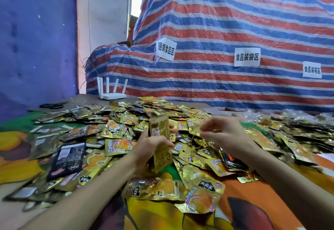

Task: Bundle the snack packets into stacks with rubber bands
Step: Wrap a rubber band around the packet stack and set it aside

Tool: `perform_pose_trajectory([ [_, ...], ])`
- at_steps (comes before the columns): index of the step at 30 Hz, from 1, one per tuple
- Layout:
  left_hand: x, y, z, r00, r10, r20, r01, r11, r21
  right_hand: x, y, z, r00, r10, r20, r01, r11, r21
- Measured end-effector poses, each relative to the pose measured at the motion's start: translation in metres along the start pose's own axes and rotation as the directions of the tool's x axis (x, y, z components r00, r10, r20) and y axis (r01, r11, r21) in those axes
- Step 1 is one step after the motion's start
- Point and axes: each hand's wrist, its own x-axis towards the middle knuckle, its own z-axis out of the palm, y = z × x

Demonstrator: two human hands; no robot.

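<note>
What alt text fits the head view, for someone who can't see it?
The left hand grips an upright stack of gold foil snack packets while the right hand appears to pinch a loose gold packet, above a heap of gold foil packets on a colourful printed cloth. Behind stand a white four-antenna router and a red-blue-white striped tarpaulin.

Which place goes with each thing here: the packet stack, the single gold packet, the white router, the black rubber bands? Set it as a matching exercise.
Things
1. packet stack
2. single gold packet
3. white router
4. black rubber bands

Places
A. back of the table, in front of the striped tarp
B. pinched by the right hand
C. far left edge of the table
D. gripped upright in the left hand

Pairs: 1-D, 2-B, 3-A, 4-C
</note>
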Motion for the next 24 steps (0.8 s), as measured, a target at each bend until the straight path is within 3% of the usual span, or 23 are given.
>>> perform_pose_trajectory([
  [3,0.000,-0.001,-0.005,0.996,-0.088,-0.027,0.085,0.992,-0.096,0.020,-0.006,0.045,0.999,-0.043,0.030,0.038,0.987,0.158],
  [6,0.002,-0.003,-0.010,0.980,-0.151,-0.132,0.135,0.983,-0.125,0.031,-0.004,0.078,0.996,-0.083,-0.045,0.093,0.954,0.284],
  [11,0.006,-0.012,-0.015,0.940,-0.256,-0.226,0.240,0.966,-0.094,0.031,0.019,0.104,0.983,-0.134,-0.123,0.160,0.959,0.235],
  [13,0.007,-0.013,-0.017,0.947,-0.270,-0.175,0.261,0.963,-0.073,0.032,0.026,0.101,0.979,-0.130,-0.160,0.159,0.969,0.189],
  [15,0.008,-0.011,-0.017,0.960,-0.275,-0.054,0.262,0.949,-0.176,0.029,0.032,0.094,0.988,-0.101,-0.120,0.118,0.982,0.144],
  [19,0.008,-0.008,-0.019,0.958,-0.266,0.109,0.286,0.862,-0.417,0.024,0.037,0.085,0.982,-0.012,0.188,-0.020,0.986,0.166],
  [21,0.008,-0.009,-0.021,0.963,-0.245,0.110,0.267,0.827,-0.494,0.023,0.031,0.082,0.963,-0.009,0.269,-0.120,0.881,0.458],
  [23,0.007,-0.008,-0.024,0.966,-0.228,0.121,0.256,0.803,-0.537,0.023,0.024,0.080,0.948,-0.032,0.316,-0.244,0.565,0.788],
  [24,0.006,-0.007,-0.025,0.967,-0.222,0.128,0.256,0.800,-0.542,0.023,0.021,0.077,0.938,-0.050,0.344,-0.297,0.396,0.869],
])
